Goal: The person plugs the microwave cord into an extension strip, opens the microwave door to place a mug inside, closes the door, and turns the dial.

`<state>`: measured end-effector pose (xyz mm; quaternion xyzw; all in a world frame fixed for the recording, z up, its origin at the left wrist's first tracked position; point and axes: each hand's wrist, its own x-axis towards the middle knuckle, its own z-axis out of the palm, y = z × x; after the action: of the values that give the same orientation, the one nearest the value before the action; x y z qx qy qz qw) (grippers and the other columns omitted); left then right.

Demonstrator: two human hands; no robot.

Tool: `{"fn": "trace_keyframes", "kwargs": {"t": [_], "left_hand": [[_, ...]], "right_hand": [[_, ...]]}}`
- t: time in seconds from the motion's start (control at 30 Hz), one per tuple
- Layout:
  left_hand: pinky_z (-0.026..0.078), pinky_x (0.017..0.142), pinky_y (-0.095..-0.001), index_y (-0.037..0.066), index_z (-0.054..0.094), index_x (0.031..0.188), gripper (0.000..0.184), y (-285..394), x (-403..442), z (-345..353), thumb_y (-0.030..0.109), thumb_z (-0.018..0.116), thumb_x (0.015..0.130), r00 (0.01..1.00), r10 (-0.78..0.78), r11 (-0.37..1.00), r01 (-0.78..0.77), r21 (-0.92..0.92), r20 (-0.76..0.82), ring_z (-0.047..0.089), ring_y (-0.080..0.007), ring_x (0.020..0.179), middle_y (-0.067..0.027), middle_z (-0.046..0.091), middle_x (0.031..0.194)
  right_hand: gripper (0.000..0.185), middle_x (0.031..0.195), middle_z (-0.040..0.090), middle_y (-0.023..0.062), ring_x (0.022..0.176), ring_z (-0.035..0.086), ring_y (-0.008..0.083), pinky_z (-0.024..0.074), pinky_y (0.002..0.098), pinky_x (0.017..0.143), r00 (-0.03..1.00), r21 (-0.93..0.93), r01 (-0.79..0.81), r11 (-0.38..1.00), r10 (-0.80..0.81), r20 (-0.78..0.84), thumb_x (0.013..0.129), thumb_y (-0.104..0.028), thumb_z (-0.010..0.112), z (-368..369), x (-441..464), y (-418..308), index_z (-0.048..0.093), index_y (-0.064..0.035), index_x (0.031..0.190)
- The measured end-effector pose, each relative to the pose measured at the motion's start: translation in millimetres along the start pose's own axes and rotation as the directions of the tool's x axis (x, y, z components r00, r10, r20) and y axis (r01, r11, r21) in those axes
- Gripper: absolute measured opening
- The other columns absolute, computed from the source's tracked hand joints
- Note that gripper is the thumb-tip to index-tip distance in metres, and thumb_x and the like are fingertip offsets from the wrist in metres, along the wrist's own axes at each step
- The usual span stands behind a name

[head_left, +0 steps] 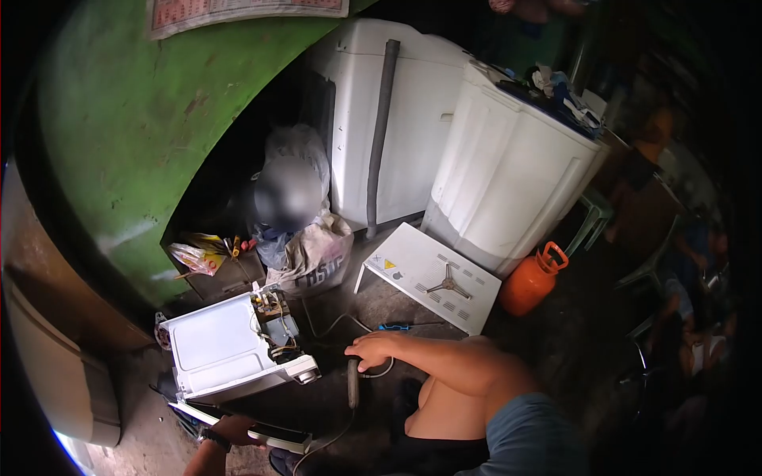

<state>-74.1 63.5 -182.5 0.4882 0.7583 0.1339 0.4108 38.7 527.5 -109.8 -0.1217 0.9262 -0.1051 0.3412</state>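
A microwave oven [218, 341] with its outer cover off lies on the floor, its wiring and parts [278, 325] exposed on the right side. My left hand [232, 431], with a watch at the wrist, grips the white-edged door [282, 438] at the oven's front. My right hand [373, 347] is closed around the top of a grey-brown cylindrical tool [353, 387], from whose lower end a cord runs; its kind is unclear. Beyond that hand, a blue-handled screwdriver [394, 327] lies on the floor. The white metal cover [405, 266] sits behind, bearing a three-armed turntable support [449, 284].
Two white washing-machine-like bodies [508, 159] stand at the back, a grey hose [381, 143] against one. An orange gas cylinder [530, 282] is right of the cover. Filled bags [313, 254] sit behind the oven. Other people [698, 262] are in the dim right side.
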Motion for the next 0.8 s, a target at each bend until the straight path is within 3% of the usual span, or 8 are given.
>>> {"fn": "trace_keyframes", "kwargs": {"t": [0.17, 0.57, 0.63, 0.67, 0.73, 0.8], "left_hand": [[0.05, 0.093, -0.0443, 0.012, 0.057, 0.13, 0.084, -15, 2, 9, 0.061, 0.08, 0.067, 1.0, 0.015, 0.989, -0.015, 0.15, 0.002, 0.062, -0.0343, 0.111, -0.0155, 0.068, 0.116], [0.049, 0.092, -0.0494, 0.016, 0.066, 0.12, 0.078, -47, 8, 26, 0.073, 0.071, 0.066, 1.0, -0.005, 0.992, 0.006, 0.129, -0.007, 0.062, -0.0386, 0.11, -0.0156, 0.069, 0.112], [0.05, 0.091, -0.0491, 0.017, 0.07, 0.114, 0.075, -32, 2, 20, 0.074, 0.071, 0.066, 0.996, -0.089, 0.933, 0.089, 0.349, -0.019, 0.063, -0.0389, 0.107, -0.0159, 0.069, 0.109], [0.051, 0.088, -0.0493, 0.017, 0.072, 0.109, 0.07, -27, -1, 18, 0.072, 0.071, 0.066, 0.997, -0.08, 0.957, 0.08, 0.278, -0.014, 0.065, -0.0389, 0.102, -0.0162, 0.07, 0.104], [0.051, 0.087, -0.0495, 0.017, 0.069, 0.115, 0.071, -31, 0, 22, 0.069, 0.072, 0.066, 0.999, -0.005, 0.952, 0.015, 0.304, -0.034, 0.064, -0.0368, 0.102, -0.0144, 0.069, 0.107], [0.051, 0.089, -0.0488, 0.014, 0.069, 0.113, 0.068, -17, -6, 20, 0.066, 0.072, 0.068, 0.993, -0.087, 0.915, 0.112, 0.388, -0.081, 0.062, -0.0348, 0.106, -0.0134, 0.066, 0.112]], "right_hand": [[0.068, 0.132, 0.054, 0.0206, 0.125, 0.051, 0.0361, 0.0429, 0.0443, 0.102, 0.998, 0.007, -0.013, 1.0, 0.013, -0.057, 0.087, -0.038, 0.066, -7, -7, 2, 0.043, -0.0064, 0.142], [0.067, 0.133, 0.053, 0.0236, 0.127, 0.049, 0.037, 0.0407, 0.0443, 0.105, 0.994, 0.056, 0.004, 0.998, 0.002, -0.11, 0.087, -0.038, 0.066, -1, -8, 20, 0.043, -0.0039, 0.141], [0.068, 0.136, 0.052, 0.0227, 0.128, 0.048, 0.0362, 0.04, 0.044, 0.106, 0.995, 0.059, 0.003, 0.998, 0.003, -0.104, 0.087, -0.039, 0.066, -1, -9, 24, 0.044, -0.0045, 0.141], [0.068, 0.138, 0.051, 0.0218, 0.13, 0.047, 0.0354, 0.0393, 0.0437, 0.107, 0.996, 0.059, 0.008, 0.998, -0.003, -0.093, 0.087, -0.04, 0.066, -1, -9, 22, 0.044, -0.0051, 0.141], [0.068, 0.142, 0.049, 0.019, 0.133, 0.045, 0.0341, 0.0378, 0.0427, 0.109, 0.995, 0.093, 0.0, 0.996, 0.009, -0.098, 0.087, -0.041, 0.066, -1, -9, 22, 0.044, -0.0067, 0.142], [0.067, 0.145, 0.047, 0.0165, 0.135, 0.043, 0.0329, 0.0362, 0.0416, 0.111, 0.997, 0.086, -0.022, 0.996, 0.029, -0.075, 0.088, -0.041, 0.064, -2, -9, 19, 0.044, -0.0082, 0.143]]}}
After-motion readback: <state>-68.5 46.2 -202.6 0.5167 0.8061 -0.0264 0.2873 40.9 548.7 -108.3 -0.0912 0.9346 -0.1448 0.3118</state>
